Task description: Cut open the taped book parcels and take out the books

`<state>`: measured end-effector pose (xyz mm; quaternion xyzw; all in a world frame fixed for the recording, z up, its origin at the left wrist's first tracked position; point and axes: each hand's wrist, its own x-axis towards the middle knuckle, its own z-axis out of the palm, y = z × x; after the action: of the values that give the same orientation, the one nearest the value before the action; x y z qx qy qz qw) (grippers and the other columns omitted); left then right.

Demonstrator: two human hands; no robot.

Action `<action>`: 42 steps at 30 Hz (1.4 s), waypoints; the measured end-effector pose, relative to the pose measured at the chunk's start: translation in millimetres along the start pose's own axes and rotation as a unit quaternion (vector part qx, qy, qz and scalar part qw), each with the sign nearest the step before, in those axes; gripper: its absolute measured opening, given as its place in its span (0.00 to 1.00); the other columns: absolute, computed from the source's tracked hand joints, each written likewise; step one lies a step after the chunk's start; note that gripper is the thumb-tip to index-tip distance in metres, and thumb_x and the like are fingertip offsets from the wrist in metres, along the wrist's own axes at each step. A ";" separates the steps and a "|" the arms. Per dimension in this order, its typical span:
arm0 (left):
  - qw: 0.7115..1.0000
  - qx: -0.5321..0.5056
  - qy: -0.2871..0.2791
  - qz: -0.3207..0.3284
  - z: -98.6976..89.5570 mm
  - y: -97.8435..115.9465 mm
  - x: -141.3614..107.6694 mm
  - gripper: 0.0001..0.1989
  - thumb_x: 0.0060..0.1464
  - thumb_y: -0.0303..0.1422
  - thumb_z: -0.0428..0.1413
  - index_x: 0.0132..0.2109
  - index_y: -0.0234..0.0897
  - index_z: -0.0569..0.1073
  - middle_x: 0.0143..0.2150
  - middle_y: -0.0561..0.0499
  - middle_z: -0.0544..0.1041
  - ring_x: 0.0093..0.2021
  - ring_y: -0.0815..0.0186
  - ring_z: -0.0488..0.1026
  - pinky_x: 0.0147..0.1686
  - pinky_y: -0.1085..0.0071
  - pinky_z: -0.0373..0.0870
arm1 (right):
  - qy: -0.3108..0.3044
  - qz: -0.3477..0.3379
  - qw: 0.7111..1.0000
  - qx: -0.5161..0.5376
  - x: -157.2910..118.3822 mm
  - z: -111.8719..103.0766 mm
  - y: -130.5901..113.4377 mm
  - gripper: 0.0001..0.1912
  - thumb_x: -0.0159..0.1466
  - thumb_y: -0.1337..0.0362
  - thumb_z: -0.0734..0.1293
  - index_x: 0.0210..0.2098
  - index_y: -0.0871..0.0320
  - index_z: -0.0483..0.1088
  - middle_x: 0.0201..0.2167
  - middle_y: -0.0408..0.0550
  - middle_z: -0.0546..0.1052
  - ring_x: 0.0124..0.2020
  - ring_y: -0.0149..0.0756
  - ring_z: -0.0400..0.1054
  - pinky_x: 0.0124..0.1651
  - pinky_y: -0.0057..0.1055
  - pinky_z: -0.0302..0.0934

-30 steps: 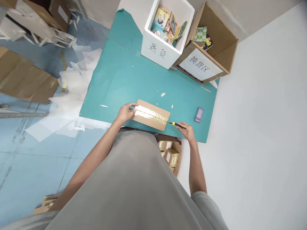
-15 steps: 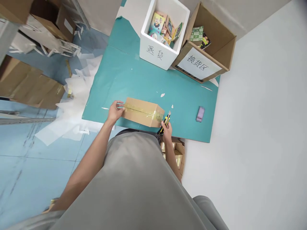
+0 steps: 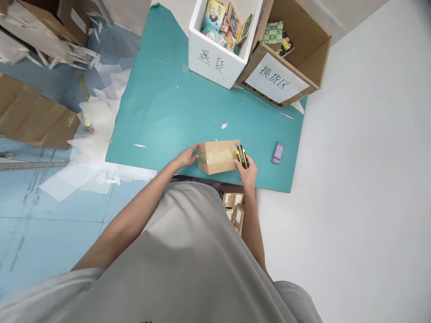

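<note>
A small cardboard box [image 3: 219, 157] with clear yellowish tape along it sits near the front edge of the teal-topped table [image 3: 151, 112]. Around its left end are the fingers of my left hand [image 3: 187, 157], gripping it. My right hand [image 3: 248, 174] is closed round a black and yellow box cutter [image 3: 242, 157] at the right end of the box. The cutter points away from me, and its tip is blurred against the box corner. My right fingertips also seem to touch the box.
At the back stand a white foam bin [image 3: 215, 65] and an open carton [image 3: 274, 83], both holding booklets. A blurred purple object [image 3: 278, 153] lies at right. Boxes fill a carton [image 3: 232, 204] below the front edge. White sheets [image 3: 97, 134] litter the floor at left.
The cardboard box has turned and shifted, with its other end now facing left. My left hand has moved right along with it, and the box cutter has come against its right end.
</note>
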<state>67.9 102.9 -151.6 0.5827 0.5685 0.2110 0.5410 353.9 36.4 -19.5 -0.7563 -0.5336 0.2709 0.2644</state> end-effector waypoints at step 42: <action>0.994 -0.075 0.084 0.005 -38.8 77.5 -10.8 0.23 0.44 0.49 0.73 0.41 0.37 0.87 0.34 0.46 0.85 0.34 0.59 0.78 0.36 0.67 0.71 | -0.245 -0.022 0.878 -0.410 -77.5 50.3 -133.3 0.30 0.82 0.62 0.52 0.81 0.56 0.52 0.53 0.61 0.83 0.43 0.45 0.83 0.48 0.37 0.74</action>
<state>65.3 126.5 -67.5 0.5238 0.5916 0.3038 0.5323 208.6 7.1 46.4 -0.6946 -0.6613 0.1983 -0.2022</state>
